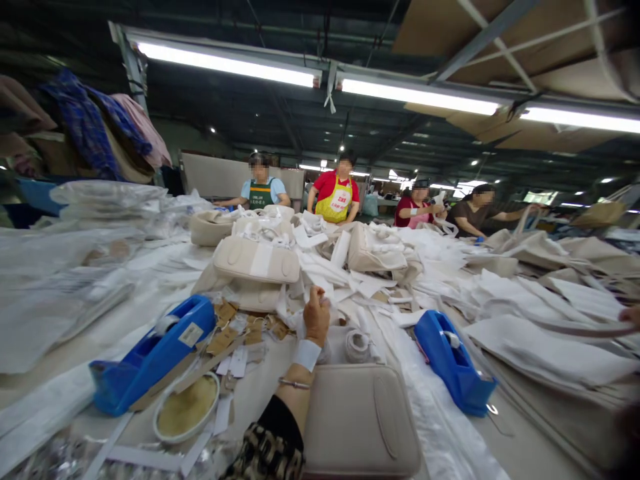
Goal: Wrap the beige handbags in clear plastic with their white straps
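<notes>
the left hand [317, 315] is clenched on white paper strips [320, 272] heaped just beyond the beige bag [360, 420], the right hand [631, 313], far right of the bag, shows too little to tell, and a sharp tug may scatter the heap onto the bag.

Left of the near bag [360, 420] sat a dish [186, 415], with one tape dispenser [155, 353] farther left and behind. Right of the bag stood a second tape dispenser [453, 363]. Just behind the bag lay a roll [357, 345] and the left hand [317, 317], and farther behind it, heaped bags [257, 260] among paper strips [350, 280].
</notes>
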`<state>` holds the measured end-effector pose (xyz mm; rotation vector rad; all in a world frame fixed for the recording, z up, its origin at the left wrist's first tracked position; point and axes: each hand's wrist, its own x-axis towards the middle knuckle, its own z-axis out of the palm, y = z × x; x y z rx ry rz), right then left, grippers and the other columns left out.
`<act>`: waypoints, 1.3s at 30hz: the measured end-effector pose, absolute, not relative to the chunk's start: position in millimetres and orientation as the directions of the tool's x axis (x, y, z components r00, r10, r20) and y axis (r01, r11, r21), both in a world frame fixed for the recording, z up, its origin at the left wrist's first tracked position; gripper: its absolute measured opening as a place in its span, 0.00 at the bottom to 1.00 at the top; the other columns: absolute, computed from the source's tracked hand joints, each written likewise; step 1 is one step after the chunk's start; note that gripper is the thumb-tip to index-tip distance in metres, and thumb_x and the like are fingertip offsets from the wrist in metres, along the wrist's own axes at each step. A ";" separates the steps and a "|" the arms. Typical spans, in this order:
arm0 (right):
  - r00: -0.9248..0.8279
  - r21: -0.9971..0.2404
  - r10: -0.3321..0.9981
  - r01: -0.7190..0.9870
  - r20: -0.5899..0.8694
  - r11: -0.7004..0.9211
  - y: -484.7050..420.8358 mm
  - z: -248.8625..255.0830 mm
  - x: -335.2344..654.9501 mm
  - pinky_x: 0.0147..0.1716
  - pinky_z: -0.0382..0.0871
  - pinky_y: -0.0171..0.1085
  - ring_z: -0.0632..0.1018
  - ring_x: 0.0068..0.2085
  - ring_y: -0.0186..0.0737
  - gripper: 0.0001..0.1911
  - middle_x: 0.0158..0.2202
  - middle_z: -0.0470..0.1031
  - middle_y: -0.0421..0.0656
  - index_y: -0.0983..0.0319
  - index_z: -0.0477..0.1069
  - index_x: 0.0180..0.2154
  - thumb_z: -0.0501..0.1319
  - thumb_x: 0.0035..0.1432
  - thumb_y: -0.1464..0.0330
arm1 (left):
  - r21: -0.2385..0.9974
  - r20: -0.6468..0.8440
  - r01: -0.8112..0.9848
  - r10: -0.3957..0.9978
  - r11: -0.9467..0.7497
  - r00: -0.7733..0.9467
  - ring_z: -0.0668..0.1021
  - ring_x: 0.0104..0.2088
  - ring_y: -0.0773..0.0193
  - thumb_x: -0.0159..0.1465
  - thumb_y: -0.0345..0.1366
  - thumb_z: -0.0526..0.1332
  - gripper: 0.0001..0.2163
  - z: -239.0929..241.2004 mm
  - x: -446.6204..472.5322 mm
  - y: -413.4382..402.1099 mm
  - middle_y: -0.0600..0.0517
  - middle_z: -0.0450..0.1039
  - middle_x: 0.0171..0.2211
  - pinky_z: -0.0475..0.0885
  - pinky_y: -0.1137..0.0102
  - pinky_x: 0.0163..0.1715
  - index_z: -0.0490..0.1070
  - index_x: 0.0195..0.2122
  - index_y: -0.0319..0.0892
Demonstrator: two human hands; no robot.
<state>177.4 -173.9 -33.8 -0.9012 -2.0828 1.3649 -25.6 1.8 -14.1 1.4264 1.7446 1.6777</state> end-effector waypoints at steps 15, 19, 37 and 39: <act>-0.277 -0.592 0.904 0.686 0.326 0.423 14.9 8.7 86.5 0.39 0.63 0.42 0.75 0.35 0.46 0.04 0.27 0.75 0.44 0.63 0.77 0.28 0.64 0.50 0.70 | 0.907 0.389 -0.037 0.867 -0.420 -0.311 0.78 0.35 0.65 0.66 0.46 0.50 0.13 -13.3 -33.7 2.6 0.50 0.74 0.36 0.73 0.69 0.37 0.61 0.44 0.42; -0.373 -0.701 0.857 0.501 0.355 0.508 -0.1 10.1 93.1 0.32 0.64 0.34 0.74 0.30 0.38 0.05 0.26 0.74 0.39 0.63 0.74 0.28 0.61 0.53 0.68 | 0.953 0.291 0.027 0.891 -0.301 -0.349 0.77 0.32 0.65 0.71 0.46 0.40 0.19 -21.4 -38.6 11.7 0.48 0.74 0.34 0.72 0.69 0.32 0.65 0.40 0.41; -0.799 -0.188 0.374 0.323 0.471 0.927 -114.5 -8.9 156.7 0.34 0.61 0.36 0.70 0.35 0.37 0.18 0.33 0.72 0.44 0.62 0.69 0.31 0.46 0.70 0.72 | 0.640 0.141 0.727 0.968 -0.249 0.208 0.77 0.39 0.58 0.60 0.36 0.59 0.08 -36.8 -27.6 18.6 0.50 0.79 0.33 0.68 0.71 0.40 0.78 0.28 0.43; -0.808 -0.171 0.359 0.315 0.468 0.933 -122.7 -13.2 160.7 0.36 0.63 0.36 0.72 0.38 0.39 0.17 0.35 0.73 0.46 0.62 0.70 0.33 0.46 0.71 0.71 | 0.601 0.130 0.759 0.968 -0.250 0.217 0.77 0.41 0.57 0.62 0.37 0.59 0.09 -38.3 -25.0 19.4 0.48 0.79 0.36 0.68 0.70 0.42 0.78 0.31 0.43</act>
